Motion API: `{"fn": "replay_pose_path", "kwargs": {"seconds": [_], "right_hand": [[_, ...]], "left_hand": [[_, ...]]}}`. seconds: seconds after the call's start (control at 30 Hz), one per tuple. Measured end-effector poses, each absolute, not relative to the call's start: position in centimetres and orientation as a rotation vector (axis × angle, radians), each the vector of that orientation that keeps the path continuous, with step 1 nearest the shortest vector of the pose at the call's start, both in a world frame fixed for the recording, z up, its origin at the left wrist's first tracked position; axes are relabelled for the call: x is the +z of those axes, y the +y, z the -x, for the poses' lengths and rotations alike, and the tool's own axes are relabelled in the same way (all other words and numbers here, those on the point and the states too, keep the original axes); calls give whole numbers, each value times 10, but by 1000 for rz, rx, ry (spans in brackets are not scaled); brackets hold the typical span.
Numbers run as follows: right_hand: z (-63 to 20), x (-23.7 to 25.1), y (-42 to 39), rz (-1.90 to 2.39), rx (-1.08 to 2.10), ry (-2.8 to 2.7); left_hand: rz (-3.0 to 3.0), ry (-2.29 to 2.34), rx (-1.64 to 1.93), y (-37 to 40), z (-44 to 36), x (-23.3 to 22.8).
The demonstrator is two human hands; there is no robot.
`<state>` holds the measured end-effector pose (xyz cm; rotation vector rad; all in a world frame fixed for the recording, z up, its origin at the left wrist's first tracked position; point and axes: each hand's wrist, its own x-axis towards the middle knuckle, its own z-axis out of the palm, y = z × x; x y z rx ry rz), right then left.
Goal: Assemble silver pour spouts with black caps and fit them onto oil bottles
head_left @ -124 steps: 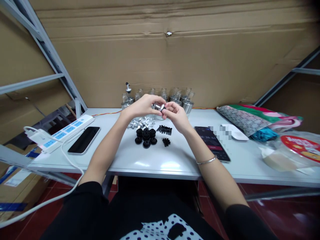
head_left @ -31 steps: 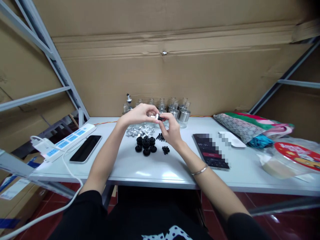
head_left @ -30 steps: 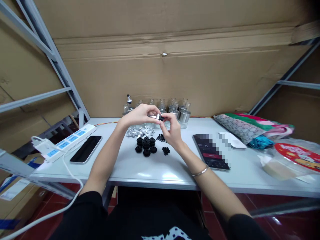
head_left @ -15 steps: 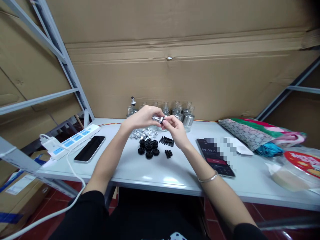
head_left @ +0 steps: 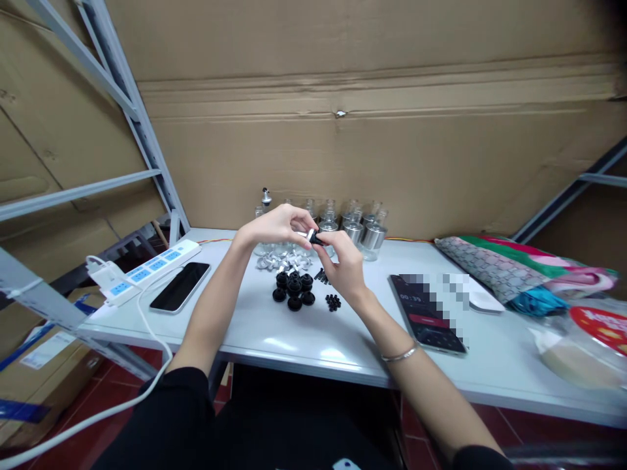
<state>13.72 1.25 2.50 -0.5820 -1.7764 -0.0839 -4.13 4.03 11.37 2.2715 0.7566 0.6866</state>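
Two hands pinching tiny parts together above the worktop

The left hand (head_left: 274, 225) is closed around a small silver metal piece (head_left: 308, 234), fingertips only, so its end pokes out toward the other hand. The right hand (head_left: 345, 261) is nipped shut on a little black plug (head_left: 317, 240) that touches that silver end, both held up just above the parts piles, probably so she can see the fit. Below sit the black rubber caps (head_left: 294, 290), a heap of silver pieces (head_left: 284, 263) and small black bits (head_left: 333, 301), sorted by kind within easy reach. Glass bottles (head_left: 362, 232) line the back; a phone (head_left: 180, 286) and power strip (head_left: 147, 269) stay off to the left on the worktop (head_left: 304, 339).
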Motion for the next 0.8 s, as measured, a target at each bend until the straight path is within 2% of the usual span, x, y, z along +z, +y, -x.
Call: {"fn": "replay_pose_path", "kwargs": {"seconds": [0.13, 0.23, 0.33, 0.47, 0.53, 0.63, 0.8], "right_hand": [[-140, 21, 17, 492, -207, -1854], [-141, 21, 17, 488, -175, -1844], [-141, 24, 16, 542, 130, -1672], [-142, 29, 18, 590, 878, -1409], [-141, 32, 19, 605, 1134, -1363], [-140, 33, 19, 639, 1257, -1297], [-136, 30, 18, 633, 1130, -1315]], "left_hand": [[-2223, 717, 647, 39, 44, 115], [-2210, 698, 653, 40, 43, 113], [-2250, 673, 727, 41, 41, 111], [-2402, 722, 851, 37, 36, 112], [-2497, 750, 852, 35, 32, 113], [-2624, 785, 798, 33, 28, 112], [-2515, 785, 743, 39, 32, 110]]}}
